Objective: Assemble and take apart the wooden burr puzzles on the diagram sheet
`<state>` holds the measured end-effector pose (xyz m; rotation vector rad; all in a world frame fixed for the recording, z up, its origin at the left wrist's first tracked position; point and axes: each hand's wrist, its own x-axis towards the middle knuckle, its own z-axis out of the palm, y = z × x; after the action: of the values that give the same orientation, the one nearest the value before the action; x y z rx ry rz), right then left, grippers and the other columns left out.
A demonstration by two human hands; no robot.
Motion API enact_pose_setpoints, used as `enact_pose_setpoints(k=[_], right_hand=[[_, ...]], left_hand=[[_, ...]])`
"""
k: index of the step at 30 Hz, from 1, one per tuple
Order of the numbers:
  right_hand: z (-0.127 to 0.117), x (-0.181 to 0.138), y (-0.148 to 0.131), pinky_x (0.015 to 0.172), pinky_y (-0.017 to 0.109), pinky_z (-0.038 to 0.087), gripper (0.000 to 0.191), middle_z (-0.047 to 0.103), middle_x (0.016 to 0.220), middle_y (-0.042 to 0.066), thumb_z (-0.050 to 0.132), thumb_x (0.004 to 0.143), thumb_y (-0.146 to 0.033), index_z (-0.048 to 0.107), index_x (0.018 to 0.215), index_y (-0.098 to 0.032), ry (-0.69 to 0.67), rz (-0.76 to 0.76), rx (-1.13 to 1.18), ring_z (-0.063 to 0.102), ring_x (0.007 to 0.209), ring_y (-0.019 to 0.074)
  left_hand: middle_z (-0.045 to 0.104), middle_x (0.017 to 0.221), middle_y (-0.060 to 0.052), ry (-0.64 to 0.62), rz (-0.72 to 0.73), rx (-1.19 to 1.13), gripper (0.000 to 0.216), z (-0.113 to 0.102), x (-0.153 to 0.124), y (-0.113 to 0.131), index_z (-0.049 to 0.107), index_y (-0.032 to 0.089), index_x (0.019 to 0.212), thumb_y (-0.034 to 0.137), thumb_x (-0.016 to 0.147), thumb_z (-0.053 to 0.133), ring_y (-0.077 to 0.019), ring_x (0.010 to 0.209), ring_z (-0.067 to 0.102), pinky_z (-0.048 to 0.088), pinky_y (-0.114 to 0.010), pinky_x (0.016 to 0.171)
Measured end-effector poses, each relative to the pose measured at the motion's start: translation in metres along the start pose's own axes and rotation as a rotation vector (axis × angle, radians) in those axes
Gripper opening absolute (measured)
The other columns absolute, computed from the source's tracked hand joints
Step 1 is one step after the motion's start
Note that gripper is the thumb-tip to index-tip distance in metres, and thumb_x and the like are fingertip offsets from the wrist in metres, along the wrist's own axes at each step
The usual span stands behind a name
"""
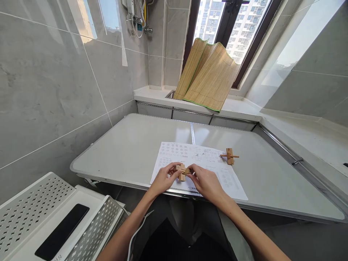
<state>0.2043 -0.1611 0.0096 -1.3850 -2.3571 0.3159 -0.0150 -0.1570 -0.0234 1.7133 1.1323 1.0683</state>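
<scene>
Both my hands meet over a printed instruction sheet (201,159) near the front edge of a white folding table (130,145). Between them is a small wooden interlocking puzzle (181,172) made of crossed blocks. My left hand (163,178) pinches its left side with curled fingers. My right hand (205,181) grips its right side, fingers closed on the wood. A second wooden puzzle piece (230,156), a block with a thin stick through it, lies alone on the sheet's far right corner.
A rolled bamboo mat (209,76) leans against the window on a ledge behind the table. A white perforated stand (24,214) carrying a black phone (62,230) sits at lower left. Tiled walls close in on the left and right.
</scene>
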Motion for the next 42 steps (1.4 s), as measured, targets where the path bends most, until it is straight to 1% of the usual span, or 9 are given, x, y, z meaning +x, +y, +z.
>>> enact_pose_setpoints(k=[7,11,16,21,26,30,32,35,42], right_hand=[[-0.007,-0.003,-0.004,0.07,0.031,0.044,0.014,0.077,0.1,0.004,0.049,0.108,-0.035,0.059,0.109,-0.026,-0.046,-0.024,0.16,0.073,0.087,0.0241],[-0.009,0.0,-0.006,0.071,0.033,0.046,0.017,0.077,0.096,0.003,0.052,0.106,-0.039,0.062,0.109,-0.026,-0.027,0.009,0.245,0.072,0.083,0.0234],[-0.012,0.002,-0.003,0.072,0.033,0.05,0.019,0.078,0.102,0.004,0.055,0.104,-0.041,0.064,0.111,-0.026,-0.005,0.02,0.422,0.07,0.084,0.0217],[-0.01,0.003,0.0,0.074,0.034,0.052,0.027,0.077,0.099,0.005,0.058,0.103,-0.049,0.066,0.112,-0.025,0.013,0.021,0.534,0.069,0.083,0.0219],[0.005,0.003,0.01,0.066,0.034,0.052,0.045,0.069,0.086,0.003,0.049,0.104,-0.062,0.061,0.122,-0.023,0.043,0.127,0.798,0.062,0.066,0.0182],[0.017,0.0,0.015,0.062,0.032,0.049,0.052,0.066,0.097,0.004,0.053,0.099,-0.068,0.058,0.125,-0.023,0.063,0.181,0.842,0.061,0.066,0.0164],[0.019,0.0,0.014,0.064,0.032,0.048,0.052,0.067,0.094,0.004,0.054,0.099,-0.068,0.061,0.122,-0.022,0.002,0.161,0.815,0.06,0.066,0.0168],[0.021,0.0,0.01,0.065,0.032,0.045,0.05,0.065,0.075,0.001,0.05,0.1,-0.069,0.063,0.11,-0.022,-0.076,0.148,0.834,0.057,0.064,0.0182],[0.028,0.005,0.002,0.062,0.031,0.044,0.051,0.052,0.073,-0.003,0.06,0.094,-0.071,0.054,0.079,-0.022,-0.226,0.24,1.325,0.053,0.06,0.015]], left_hand=[[0.07,0.092,-0.002,-0.022,0.01,0.047,0.039,0.0,-0.001,0.003,0.073,0.024,0.127,0.05,0.1,0.062,-0.017,0.08,0.057,0.045,-0.027,0.073],[0.067,0.104,-0.005,-0.027,0.042,0.09,0.04,-0.002,0.0,0.006,0.072,0.026,0.13,0.05,0.099,0.063,-0.0178,0.085,0.056,0.048,-0.031,0.083],[0.068,0.124,-0.006,-0.074,0.043,0.116,0.064,-0.003,0.0,0.012,0.066,0.028,0.138,0.044,0.079,0.085,-0.0214,0.099,0.059,0.05,-0.033,0.09],[0.072,0.127,-0.004,-0.105,-0.017,0.028,0.07,-0.002,-0.001,0.011,0.06,0.028,0.144,0.043,0.08,0.085,-0.023,0.108,0.064,0.051,-0.035,0.099],[0.073,0.127,-0.006,-0.069,-0.025,-0.082,0.068,-0.004,0.002,0.005,0.062,0.025,0.141,0.039,0.079,0.086,-0.0241,0.111,0.067,0.051,-0.036,0.102],[0.072,0.129,-0.007,-0.072,-0.016,-0.125,0.068,-0.006,0.002,0.005,0.062,0.023,0.141,0.038,0.079,0.086,-0.0247,0.112,0.067,0.051,-0.038,0.105],[0.072,0.129,-0.007,-0.091,-0.016,-0.118,0.067,-0.006,0.002,0.006,0.063,0.024,0.141,0.038,0.079,0.086,-0.0247,0.111,0.067,0.051,-0.038,0.105],[0.071,0.135,-0.008,-0.094,-0.02,-0.137,0.07,-0.007,0.002,0.004,0.062,0.024,0.143,0.038,0.079,0.086,-0.0265,0.117,0.066,0.05,-0.039,0.107],[0.069,0.139,-0.01,-0.106,-0.036,-0.19,0.078,-0.008,0.004,-0.003,0.061,0.023,0.146,0.035,0.074,0.089,-0.0269,0.116,0.065,0.051,-0.036,0.098]])
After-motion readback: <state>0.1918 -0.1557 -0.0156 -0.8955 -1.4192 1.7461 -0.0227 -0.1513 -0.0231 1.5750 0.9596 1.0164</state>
